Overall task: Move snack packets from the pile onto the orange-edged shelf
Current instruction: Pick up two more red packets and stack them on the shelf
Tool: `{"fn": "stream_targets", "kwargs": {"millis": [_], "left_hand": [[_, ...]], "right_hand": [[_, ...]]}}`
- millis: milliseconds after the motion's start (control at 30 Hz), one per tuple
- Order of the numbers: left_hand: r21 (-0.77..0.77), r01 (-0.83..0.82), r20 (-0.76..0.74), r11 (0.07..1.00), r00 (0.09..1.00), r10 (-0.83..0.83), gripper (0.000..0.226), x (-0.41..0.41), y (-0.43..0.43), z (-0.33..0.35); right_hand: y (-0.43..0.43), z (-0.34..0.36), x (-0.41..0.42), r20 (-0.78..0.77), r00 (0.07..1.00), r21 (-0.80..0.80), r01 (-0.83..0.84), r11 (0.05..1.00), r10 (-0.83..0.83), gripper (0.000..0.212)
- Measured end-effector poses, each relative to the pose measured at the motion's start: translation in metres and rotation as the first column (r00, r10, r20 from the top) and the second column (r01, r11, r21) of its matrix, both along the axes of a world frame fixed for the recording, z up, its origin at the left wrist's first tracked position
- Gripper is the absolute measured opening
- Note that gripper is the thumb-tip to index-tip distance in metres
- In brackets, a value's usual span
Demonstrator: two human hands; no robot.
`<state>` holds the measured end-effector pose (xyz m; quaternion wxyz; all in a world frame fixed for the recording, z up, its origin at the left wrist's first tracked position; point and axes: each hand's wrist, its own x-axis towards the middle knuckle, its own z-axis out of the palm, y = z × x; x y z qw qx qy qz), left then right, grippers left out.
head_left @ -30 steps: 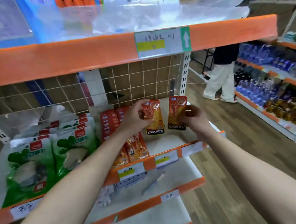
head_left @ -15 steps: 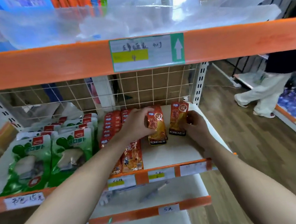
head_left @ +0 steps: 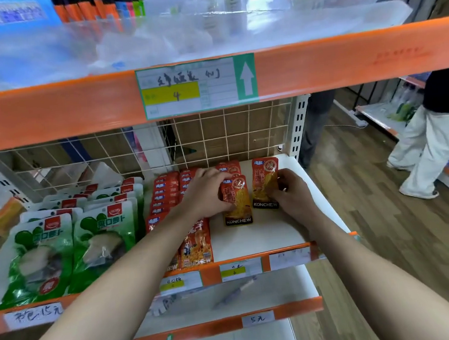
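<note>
Gripping one flat packet [head_left: 237,201] by its edge, the left hand [head_left: 206,196] curls round it just right of the red rows [head_left: 165,192], while the right hand [head_left: 291,193] pinches a second packet [head_left: 264,182] further right of those rows. Both lie face-up and lengthwise on the white shelf [head_left: 251,235], probably to start new columns matching the rows. They are glossy, crinkled foil rectangles in red and orange — the shelf board looks smooth and hard, with an orange front lip.
</note>
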<state>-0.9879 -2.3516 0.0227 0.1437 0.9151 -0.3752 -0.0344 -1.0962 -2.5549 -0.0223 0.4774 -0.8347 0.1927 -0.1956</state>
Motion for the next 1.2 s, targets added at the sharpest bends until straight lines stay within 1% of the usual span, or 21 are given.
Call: {"fn": "stream_targets", "kwargs": {"millis": [200, 267, 333, 400, 500, 567, 633, 767, 867, 967, 1067, 1133, 1200], "left_hand": [[-0.008, 0.002, -0.005, 1.000, 1.000, -0.002, 0.090, -0.001, 0.003, -0.001], [-0.040, -0.005, -0.010, 0.999, 1.000, 0.004, 0.090, -0.004, 0.006, -0.001], [-0.112, -0.018, -0.012, 0.994, 1.000, 0.017, 0.087, -0.009, 0.011, -0.002], [-0.200, -0.020, 0.012, 0.980, 1.000, 0.023, 0.079, -0.019, 0.019, -0.003], [-0.298, -0.017, 0.046, 0.954, 0.998, 0.032, 0.059, -0.039, 0.033, -0.008], [-0.323, 0.010, 0.105, 0.946, 0.994, 0.026, 0.047, -0.050, 0.044, -0.017], [-0.345, 0.046, 0.161, 0.937, 0.987, 0.011, 0.040, -0.055, 0.055, -0.027], [-0.385, 0.053, 0.183, 0.921, 0.983, 0.020, 0.043, -0.062, 0.066, -0.039], [-0.432, 0.055, 0.194, 0.900, 0.980, 0.034, 0.039, -0.063, 0.068, -0.041], [-0.442, 0.006, 0.162, 0.897, 0.984, 0.073, 0.037, -0.061, 0.068, -0.041], [-0.421, -0.013, 0.146, 0.907, 0.986, 0.082, 0.039, -0.060, 0.068, -0.042], [-0.389, 0.003, 0.171, 0.921, 0.983, 0.069, 0.041, -0.062, 0.068, -0.041], [-0.365, 0.027, 0.201, 0.931, 0.978, 0.051, 0.040, -0.062, 0.067, -0.042]], "right_hand": [[0.001, 0.002, 0.000, -0.018, 1.000, 0.036, 0.009, 0.999, -0.009, 0.028], [0.001, 0.002, -0.002, -0.012, 1.000, 0.070, 0.020, 0.997, -0.020, 0.029], [0.000, 0.003, -0.004, 0.025, 0.999, 0.140, 0.033, 0.990, -0.037, 0.032], [-0.001, 0.004, -0.006, 0.052, 0.997, 0.222, 0.051, 0.974, -0.064, 0.029], [-0.002, 0.007, -0.007, 0.070, 0.993, 0.319, 0.063, 0.946, -0.090, 0.019], [0.001, 0.013, -0.008, 0.079, 0.993, 0.343, 0.056, 0.938, -0.088, 0.019], [0.010, 0.019, -0.010, 0.085, 0.995, 0.341, 0.025, 0.940, -0.057, 0.022], [0.037, 0.020, -0.013, 0.055, 0.995, 0.300, -0.093, 0.949, 0.080, 0.026], [0.056, 0.015, -0.014, -0.003, 0.989, 0.221, -0.141, 0.965, 0.145, 0.030], [0.066, 0.015, -0.016, -0.038, 0.987, 0.048, -0.155, 0.987, 0.157, 0.032], [0.066, 0.015, -0.018, -0.083, 0.982, -0.093, -0.175, 0.980, 0.167, 0.023], [0.065, 0.014, -0.018, -0.088, 0.982, -0.144, -0.179, 0.973, 0.167, 0.023], [0.065, 0.013, -0.019, -0.076, 0.986, -0.154, -0.159, 0.975, 0.149, 0.031]]}}
